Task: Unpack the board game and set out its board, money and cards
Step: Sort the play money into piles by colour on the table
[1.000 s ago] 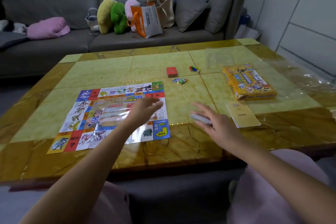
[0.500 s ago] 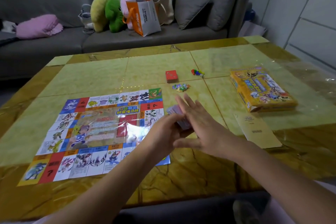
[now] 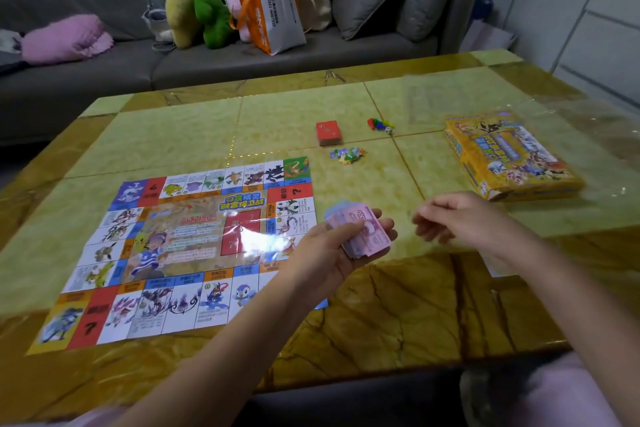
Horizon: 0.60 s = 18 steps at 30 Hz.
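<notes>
The colourful paper game board [image 3: 183,246] lies flat on the left half of the table [image 3: 398,305]. My left hand [image 3: 329,253] holds a stack of pink play money [image 3: 363,230] just past the board's right edge, thumb on top. My right hand [image 3: 460,218] hovers a little to the right of the stack, fingers loosely curled and holding nothing. A red card deck [image 3: 328,132], a pile of small colourful tokens [image 3: 348,154] and coloured pawns with a die [image 3: 380,124] lie beyond. The yellow game box [image 3: 509,156] sits at the right.
A pale booklet [image 3: 498,265] lies partly under my right forearm. Clear plastic wrap [image 3: 588,149] is spread at the table's right. Behind the table a grey sofa [image 3: 104,55] carries plush toys, an orange and white bag [image 3: 273,15] and cushions.
My right hand lifted the money stack from the table and passed it to my left hand. The right hand has now drawn away to the right, holding nothing.
</notes>
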### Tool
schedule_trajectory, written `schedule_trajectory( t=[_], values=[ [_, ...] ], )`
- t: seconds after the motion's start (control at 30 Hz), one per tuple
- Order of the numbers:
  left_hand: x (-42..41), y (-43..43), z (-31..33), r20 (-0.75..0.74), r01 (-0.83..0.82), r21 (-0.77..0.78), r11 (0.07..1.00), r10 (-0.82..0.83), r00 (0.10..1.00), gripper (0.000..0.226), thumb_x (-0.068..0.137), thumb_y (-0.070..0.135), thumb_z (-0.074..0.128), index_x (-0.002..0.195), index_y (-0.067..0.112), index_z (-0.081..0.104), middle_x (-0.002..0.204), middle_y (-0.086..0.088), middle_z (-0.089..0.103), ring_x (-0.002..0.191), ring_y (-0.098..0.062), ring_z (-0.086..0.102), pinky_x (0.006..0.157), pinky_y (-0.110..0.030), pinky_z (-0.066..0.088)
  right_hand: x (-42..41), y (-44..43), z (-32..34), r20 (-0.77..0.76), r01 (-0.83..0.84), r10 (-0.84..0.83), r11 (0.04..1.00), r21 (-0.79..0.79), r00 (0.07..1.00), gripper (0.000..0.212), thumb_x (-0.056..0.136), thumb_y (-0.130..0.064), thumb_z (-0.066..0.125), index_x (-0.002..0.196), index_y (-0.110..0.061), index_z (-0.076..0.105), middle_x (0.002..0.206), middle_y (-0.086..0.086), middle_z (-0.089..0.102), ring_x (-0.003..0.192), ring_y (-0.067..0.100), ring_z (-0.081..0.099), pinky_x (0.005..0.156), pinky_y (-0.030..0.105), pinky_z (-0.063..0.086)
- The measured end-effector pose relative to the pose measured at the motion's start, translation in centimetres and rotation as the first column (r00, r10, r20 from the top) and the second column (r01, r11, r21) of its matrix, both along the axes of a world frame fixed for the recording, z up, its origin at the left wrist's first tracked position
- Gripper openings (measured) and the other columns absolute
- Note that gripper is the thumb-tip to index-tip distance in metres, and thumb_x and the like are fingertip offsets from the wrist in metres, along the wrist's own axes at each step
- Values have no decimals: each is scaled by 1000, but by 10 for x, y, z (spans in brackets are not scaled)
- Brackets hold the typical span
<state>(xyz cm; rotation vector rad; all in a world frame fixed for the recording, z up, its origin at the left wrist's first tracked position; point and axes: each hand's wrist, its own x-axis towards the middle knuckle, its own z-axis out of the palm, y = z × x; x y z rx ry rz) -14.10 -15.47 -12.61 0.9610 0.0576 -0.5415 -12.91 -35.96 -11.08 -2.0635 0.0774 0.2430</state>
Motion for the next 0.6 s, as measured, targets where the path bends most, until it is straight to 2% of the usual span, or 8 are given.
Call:
schedule_trajectory(
  t=[0.1, 0.23, 0.33, 0.5, 0.6],
  values=[
    [0, -9, -1, -8, 8, 0, 1000, -8, 1000, 24, 96, 1, 40, 111, -1, 59, 100, -16, 72, 89, -27, 71, 73, -30, 59, 4, -19, -12, -184, 34, -57, 992, -123, 981, 28, 97, -13, 49, 75, -5, 63, 66, 7, 65, 54, 16, 57, 50, 19, 42],
    [-5, -23, -2, -5, 49, 28, 998, -49, 999, 22, 94, -3, 43, 105, 0, 61, 97, -16, 72, 84, -26, 72, 71, -30, 60, 9, -31, -18, -245, 88, -124, 984, -155, 962, 31, 96, -6, 45, 68, -6, 56, 54, 6, 57, 34, 8, 48, 33, 12, 31],
    [-9, -28, -4, -12, 65, 41, 997, -64, 998, 21, 93, -6, 44, 102, -1, 62, 93, -15, 73, 81, -25, 72, 74, -31, 59, 10, -42, -20, -268, 177, -203, 977, -117, 942, 31, 95, -4, 43, 66, -5, 55, 48, 5, 56, 33, 10, 46, 32, 12, 29],
    [-12, -29, -5, -3, 85, 80, 993, -85, 996, 19, 92, -4, 48, 101, 3, 63, 91, -11, 74, 81, -19, 72, 79, -31, 56, 3, -65, -25, -246, 242, -268, 962, -130, 932, 31, 94, -3, 45, 65, -5, 56, 39, 0, 53, 27, 6, 43, 30, 12, 28],
    [-15, -30, -6, 14, 90, 126, 988, -93, 996, 17, 92, -2, 50, 100, 4, 63, 91, -10, 74, 81, -17, 72, 78, -30, 57, -6, -71, -22, -118, 260, -277, 955, -144, 954, 30, 94, -6, 49, 67, -7, 60, 49, 3, 56, 35, 9, 46, 33, 12, 31]
  ],
)
